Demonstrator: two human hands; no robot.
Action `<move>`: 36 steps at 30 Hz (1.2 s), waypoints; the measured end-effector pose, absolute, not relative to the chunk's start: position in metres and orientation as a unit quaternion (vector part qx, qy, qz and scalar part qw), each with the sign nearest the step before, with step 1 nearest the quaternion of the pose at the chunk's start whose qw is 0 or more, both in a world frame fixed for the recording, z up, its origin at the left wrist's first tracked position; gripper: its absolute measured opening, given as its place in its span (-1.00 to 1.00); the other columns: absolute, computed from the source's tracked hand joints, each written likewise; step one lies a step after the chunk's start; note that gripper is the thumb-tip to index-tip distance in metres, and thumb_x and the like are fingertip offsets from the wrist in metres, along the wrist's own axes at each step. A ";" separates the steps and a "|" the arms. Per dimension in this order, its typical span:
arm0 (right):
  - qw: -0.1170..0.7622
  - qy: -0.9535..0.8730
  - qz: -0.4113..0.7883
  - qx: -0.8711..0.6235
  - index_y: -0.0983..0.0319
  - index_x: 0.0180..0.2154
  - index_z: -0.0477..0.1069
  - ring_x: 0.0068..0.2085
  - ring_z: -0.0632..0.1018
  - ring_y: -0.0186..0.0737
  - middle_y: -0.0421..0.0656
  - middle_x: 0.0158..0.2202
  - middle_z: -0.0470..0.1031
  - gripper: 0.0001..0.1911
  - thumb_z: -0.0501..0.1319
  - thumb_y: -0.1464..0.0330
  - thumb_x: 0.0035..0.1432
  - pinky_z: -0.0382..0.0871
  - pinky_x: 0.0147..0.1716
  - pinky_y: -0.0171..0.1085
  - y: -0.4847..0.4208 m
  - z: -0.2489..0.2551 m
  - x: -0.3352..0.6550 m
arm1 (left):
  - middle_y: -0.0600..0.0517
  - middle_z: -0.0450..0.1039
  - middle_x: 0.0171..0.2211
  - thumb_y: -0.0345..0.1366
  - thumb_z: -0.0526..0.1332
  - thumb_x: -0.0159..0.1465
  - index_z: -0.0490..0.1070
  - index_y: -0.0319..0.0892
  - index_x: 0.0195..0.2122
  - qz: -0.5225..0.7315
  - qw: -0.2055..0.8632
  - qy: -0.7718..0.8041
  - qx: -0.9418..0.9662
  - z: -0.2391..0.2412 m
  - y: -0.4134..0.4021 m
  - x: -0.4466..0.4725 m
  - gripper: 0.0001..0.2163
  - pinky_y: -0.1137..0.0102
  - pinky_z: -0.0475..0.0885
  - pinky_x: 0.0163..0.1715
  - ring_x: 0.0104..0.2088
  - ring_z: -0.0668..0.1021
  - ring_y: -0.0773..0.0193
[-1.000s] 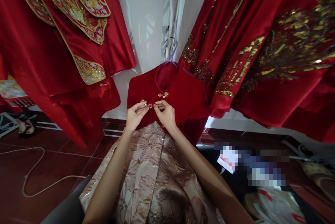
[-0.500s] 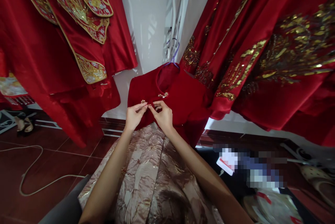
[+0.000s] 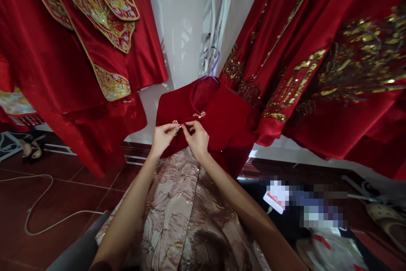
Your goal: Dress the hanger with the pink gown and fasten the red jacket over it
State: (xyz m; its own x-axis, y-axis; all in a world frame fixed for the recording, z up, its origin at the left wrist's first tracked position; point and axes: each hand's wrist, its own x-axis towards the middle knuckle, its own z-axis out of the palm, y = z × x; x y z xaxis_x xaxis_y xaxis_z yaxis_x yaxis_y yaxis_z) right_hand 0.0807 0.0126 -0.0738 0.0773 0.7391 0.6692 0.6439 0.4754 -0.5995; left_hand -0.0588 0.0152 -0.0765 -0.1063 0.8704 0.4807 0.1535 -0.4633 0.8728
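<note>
We've got our left hand (image 3: 163,139) pinching a tiny gold-and-pearl clasp (image 3: 180,126) on a red velvety top (image 3: 230,114), our right hand (image 3: 198,138) narrowed just beside it (can't tell if it's gripping), so it sits between both hands' fingertips, long axis hidden.

- Slim-fingered and bare at the left hand (image 3: 163,139) and right hand (image 3: 198,139).
- Uncovered along the left forearm (image 3: 131,207) and right forearm (image 3: 238,207), slender, widening smoothly from the wrists.
- Possibly clad in plain grey cloth (image 3: 79,247), lower left; hard to tell.
</note>
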 end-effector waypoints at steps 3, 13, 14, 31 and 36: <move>0.532 -0.682 0.028 -0.501 0.20 -0.20 0.40 -0.39 0.47 -0.32 -0.21 -0.31 0.50 -0.76 0.11 0.21 0.18 0.30 -0.36 -0.35 0.015 -0.076 0.080 | -0.08 0.58 -0.24 -0.18 0.29 0.10 0.55 -0.26 -0.26 0.614 0.284 0.432 0.596 -0.080 0.018 -0.057 -0.74 0.25 0.48 -0.09 -0.22 0.59 0.18; 0.509 -0.702 0.020 -0.497 0.18 -0.17 0.41 -0.38 0.48 -0.31 -0.20 -0.34 0.47 -0.76 0.08 0.24 0.21 0.31 -0.36 -0.34 0.019 -0.078 0.084 | -0.05 0.48 -0.24 -0.33 0.16 0.21 0.46 -0.18 -0.26 0.547 0.149 0.447 0.692 -0.089 0.031 -0.059 -0.88 0.28 0.45 -0.13 -0.20 0.53 0.24; 0.513 -0.703 0.023 -0.492 0.18 -0.17 0.41 -0.39 0.48 -0.32 -0.19 -0.33 0.48 -0.77 0.08 0.25 0.20 0.32 -0.36 -0.34 0.019 -0.078 0.084 | -0.06 0.45 -0.23 -0.35 0.16 0.21 0.44 -0.18 -0.26 0.546 0.132 0.448 0.696 -0.089 0.031 -0.059 -0.89 0.29 0.44 -0.13 -0.20 0.52 0.25; 0.336 -0.774 0.199 -0.499 0.19 -0.20 0.45 -0.28 0.56 -0.27 -0.15 -0.30 0.56 -0.80 0.21 0.31 0.09 0.43 -0.22 -0.28 -0.013 -0.101 0.164 | -0.17 0.22 -0.06 -0.50 0.09 0.10 0.15 -0.23 0.09 0.568 0.081 0.538 0.618 -0.172 -0.035 -0.011 -0.52 0.07 0.25 0.07 0.03 0.33 0.08; 0.307 -0.782 0.252 -0.479 0.21 -0.20 0.46 -0.31 0.56 -0.30 -0.14 -0.30 0.56 -0.79 0.20 0.29 0.11 0.45 -0.26 -0.28 -0.009 -0.105 0.162 | -0.18 0.20 -0.03 -0.48 0.06 0.13 -0.01 -0.20 0.24 0.531 0.095 0.544 0.643 -0.167 -0.037 -0.014 -0.39 0.12 0.24 0.08 0.02 0.34 0.09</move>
State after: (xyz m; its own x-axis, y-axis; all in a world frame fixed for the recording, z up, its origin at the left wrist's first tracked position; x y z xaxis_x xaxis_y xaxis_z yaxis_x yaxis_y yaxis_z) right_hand 0.1622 -0.0090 -0.1052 -0.3515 0.9051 0.2392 0.5951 0.4132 -0.6893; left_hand -0.0138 -0.0374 -0.1668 -0.1555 0.8009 0.5782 0.5984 -0.3894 0.7002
